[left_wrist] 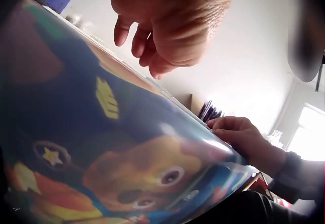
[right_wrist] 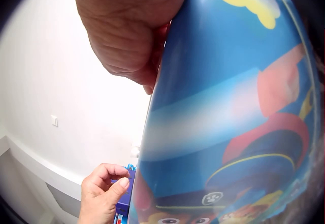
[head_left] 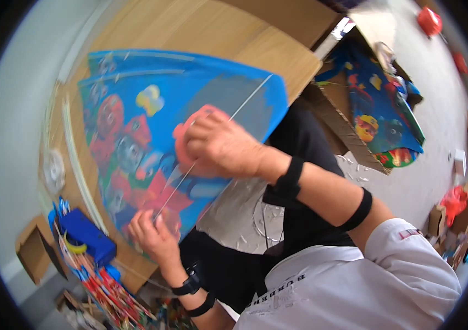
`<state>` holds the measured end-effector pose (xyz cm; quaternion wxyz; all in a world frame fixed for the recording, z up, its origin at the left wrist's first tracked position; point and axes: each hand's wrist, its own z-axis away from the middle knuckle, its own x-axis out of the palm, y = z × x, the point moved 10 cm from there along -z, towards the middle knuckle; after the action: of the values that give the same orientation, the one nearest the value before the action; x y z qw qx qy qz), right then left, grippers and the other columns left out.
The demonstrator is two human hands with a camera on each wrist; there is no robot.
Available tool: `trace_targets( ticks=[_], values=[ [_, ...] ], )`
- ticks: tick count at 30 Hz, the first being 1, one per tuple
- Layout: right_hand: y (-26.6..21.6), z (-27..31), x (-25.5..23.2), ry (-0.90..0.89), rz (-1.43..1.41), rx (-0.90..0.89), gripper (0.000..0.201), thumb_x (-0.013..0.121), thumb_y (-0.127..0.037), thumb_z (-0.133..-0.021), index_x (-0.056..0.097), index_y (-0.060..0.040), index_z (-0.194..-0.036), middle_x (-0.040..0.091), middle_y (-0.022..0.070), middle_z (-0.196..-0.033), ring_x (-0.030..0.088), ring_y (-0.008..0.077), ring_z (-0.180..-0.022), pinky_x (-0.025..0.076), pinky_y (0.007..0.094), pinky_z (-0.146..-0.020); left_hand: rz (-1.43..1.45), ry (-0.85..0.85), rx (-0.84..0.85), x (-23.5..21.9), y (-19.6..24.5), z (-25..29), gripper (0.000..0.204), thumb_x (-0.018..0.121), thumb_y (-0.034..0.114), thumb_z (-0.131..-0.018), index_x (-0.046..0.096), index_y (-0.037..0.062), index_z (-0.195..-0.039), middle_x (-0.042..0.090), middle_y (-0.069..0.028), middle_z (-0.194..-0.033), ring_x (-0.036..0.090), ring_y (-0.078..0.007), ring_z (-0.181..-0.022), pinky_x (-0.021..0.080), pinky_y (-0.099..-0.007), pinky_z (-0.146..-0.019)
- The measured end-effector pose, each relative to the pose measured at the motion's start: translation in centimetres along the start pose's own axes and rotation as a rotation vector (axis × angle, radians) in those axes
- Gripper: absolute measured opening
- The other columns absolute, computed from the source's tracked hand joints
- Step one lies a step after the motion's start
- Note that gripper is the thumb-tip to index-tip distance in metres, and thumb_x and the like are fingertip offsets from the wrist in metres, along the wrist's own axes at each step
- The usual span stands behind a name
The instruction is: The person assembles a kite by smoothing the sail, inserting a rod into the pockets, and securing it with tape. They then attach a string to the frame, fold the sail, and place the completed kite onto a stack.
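Head view: a blue cartoon-printed kite sheet (head_left: 181,102) rests on the wood-grained table (head_left: 190,22), crossed by a thin rod (head_left: 250,98). Your right hand (head_left: 220,144) pinches the rod near mid-length; your left hand (head_left: 156,237) curls at its lower end, grip uncertain. Uneven force between them could bow or snap the rod. Your shirt (head_left: 349,286) reads "BURBERR", remainder unclear; its red sleeve lettering is illegible. Left wrist view: your right fingertips pinch the sheet's raised ridge, which hard pulling could crease. Right wrist view: your left thumb and finger nearly meet; a loose hold could let the rod slip. The paw emblem (right_wrist: 212,198) bears no readable words.
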<state>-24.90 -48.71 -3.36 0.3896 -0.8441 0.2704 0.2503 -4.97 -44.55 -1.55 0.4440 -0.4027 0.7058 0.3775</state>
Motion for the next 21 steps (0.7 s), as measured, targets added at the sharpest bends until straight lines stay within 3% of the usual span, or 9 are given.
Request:
trace_targets(
  ticks=[3,6,8,10,13,21],
  values=[
    [-0.4,-0.5,0.3,-0.101,-0.03,-0.044,0.022,0.068,-0.029,-0.07,0.066,-0.0093,-0.08,0.058,0.0042,-0.091,0.053,0.0226,-0.094,0.039,0.0355,-0.086,-0.01,-0.033,-0.098,0.3,1.2,1.5,0.034,0.06,0.012,-0.081,0.052,-0.0005,-0.111,0.052,-0.0182,-0.114,0.047,-0.038,-0.107,0.036,-0.0477,-0.092],
    [-0.6,-0.3,0.5,-0.122,-0.003,-0.061,0.02,0.071,-0.028,-0.069,0.063,-0.01,-0.073,0.058,0.0042,-0.087,0.054,0.0236,-0.091,0.04,0.0366,-0.085,-0.04,-0.11,-0.16,1.7,2.6,3.0,0.061,0.064,0.019,-0.08,0.039,0.0,-0.132,0.038,-0.0203,-0.137,0.034,-0.0391,-0.128,0.029,-0.049,-0.103],
    [-0.2,-0.2,0.7,-0.112,-0.024,-0.019,0.019,0.072,-0.024,-0.067,0.059,-0.0106,-0.068,0.057,0.003,-0.086,0.054,0.0235,-0.091,0.04,0.0372,-0.085,-0.056,-0.142,-0.207,2.4,3.1,3.6,0.063,0.06,0.022,-0.084,0.033,0.0015,-0.138,0.032,-0.0188,-0.142,0.028,-0.0368,-0.133,0.024,-0.0485,-0.108],
    [-0.5,-0.2,0.5,-0.092,-0.046,-0.039,0.019,0.071,-0.019,-0.066,0.054,-0.0105,-0.064,0.057,0.0029,-0.085,0.054,0.0237,-0.091,0.04,0.0382,-0.085,-0.066,-0.161,-0.243,3.1,3.1,4.2,0.065,0.057,0.027,-0.086,0.03,0.0023,-0.139,0.029,-0.0179,-0.144,0.026,-0.0362,-0.134,0.022,-0.0494,-0.108],
    [-0.4,-0.4,0.7,-0.15,-0.109,-0.01,0.011,0.066,-0.01,-0.068,0.056,-0.0087,-0.073,0.057,0.004,-0.089,0.053,0.0267,-0.093,0.038,0.0408,-0.09,-0.083,-0.194,-0.272,3.7,2.6,4.7,0.066,0.053,0.033,-0.089,0.026,0.0035,-0.142,0.026,-0.0166,-0.146,0.023,-0.0353,-0.136,0.019,-0.0511,-0.108],
    [-0.9,-0.9,0.8,-0.096,-0.058,-0.021,0.014,0.068,-0.014,-0.067,0.057,-0.0077,-0.071,0.057,0.0057,-0.088,0.054,0.0259,-0.092,0.04,0.0391,-0.086,-0.103,-0.204,-0.272,3.9,1.7,4.2,0.069,0.054,0.037,-0.088,0.026,0.0023,-0.142,0.024,-0.0163,-0.148,0.021,-0.0353,-0.137,0.019,-0.0522,-0.107]
  ],
)
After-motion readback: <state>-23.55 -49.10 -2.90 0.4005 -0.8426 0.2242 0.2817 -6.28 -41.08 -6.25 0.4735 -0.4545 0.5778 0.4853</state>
